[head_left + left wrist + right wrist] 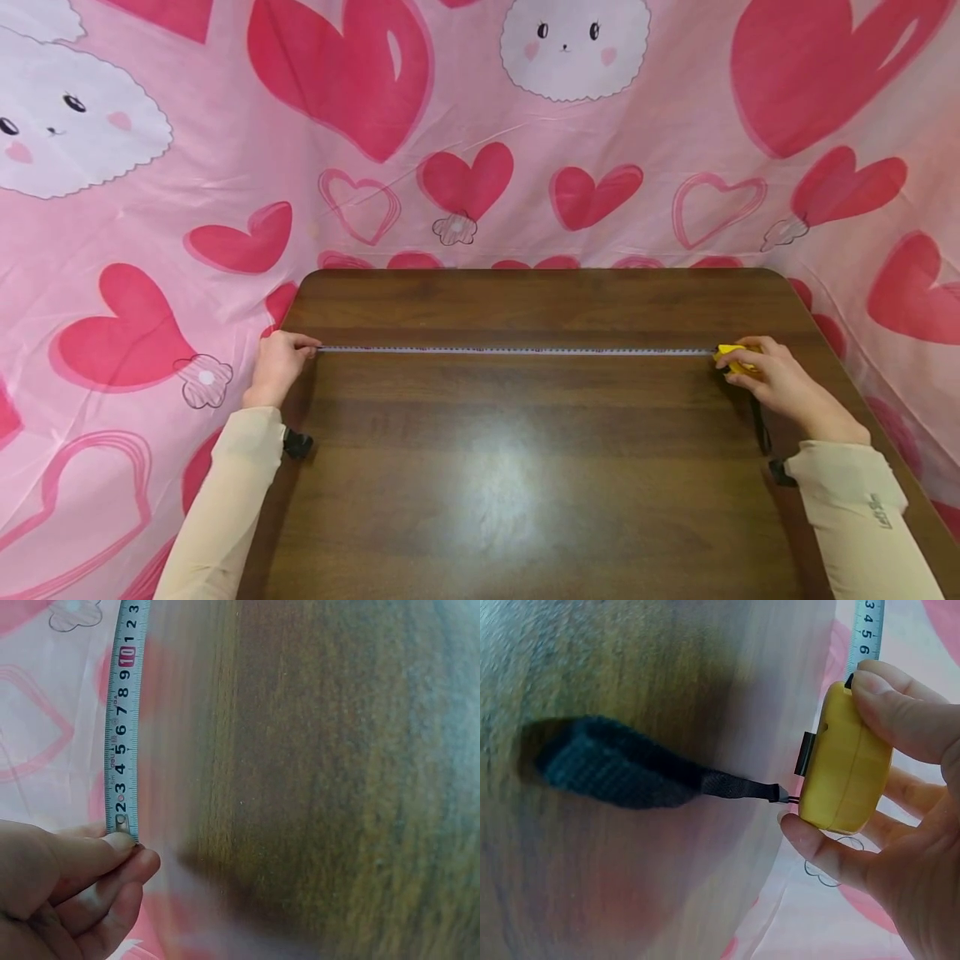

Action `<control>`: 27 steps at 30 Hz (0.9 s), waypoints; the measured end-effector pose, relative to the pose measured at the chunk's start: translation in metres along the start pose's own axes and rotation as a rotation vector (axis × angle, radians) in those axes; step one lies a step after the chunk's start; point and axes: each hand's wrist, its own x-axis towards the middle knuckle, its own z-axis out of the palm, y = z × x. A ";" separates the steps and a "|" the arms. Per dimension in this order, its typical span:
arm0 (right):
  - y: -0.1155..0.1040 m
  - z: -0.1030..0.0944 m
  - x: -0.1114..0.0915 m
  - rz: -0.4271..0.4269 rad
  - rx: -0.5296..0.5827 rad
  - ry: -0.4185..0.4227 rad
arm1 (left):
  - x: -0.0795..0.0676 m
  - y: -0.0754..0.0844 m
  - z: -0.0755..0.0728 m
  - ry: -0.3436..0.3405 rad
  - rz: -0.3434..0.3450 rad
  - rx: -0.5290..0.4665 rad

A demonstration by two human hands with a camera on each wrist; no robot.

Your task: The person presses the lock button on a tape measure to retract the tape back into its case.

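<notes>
Head view: the tape blade (pixel 510 351) stretches straight across the worktop (pixel 390 483), its end (pixel 122 822) pinched by the left hand (pixel 277 367), its yellow case (pixel 846 765) gripped by the right hand (pixel 793 392). Steady, even tension should keep it flat and untwisted.

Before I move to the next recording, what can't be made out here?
Head: numbers on the tape blade, too small; near edge of the table, cut off by the bottom.
Left wrist: the blade's very tip, behind the thumb of the left hand.
Right wrist: the ten before digits 3 to 6, beyond the top; the yellow case's far side, turned away.
</notes>
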 end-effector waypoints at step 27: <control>-0.010 -0.001 0.002 0.054 0.058 -0.006 | 0.000 0.001 -0.002 0.022 0.001 -0.020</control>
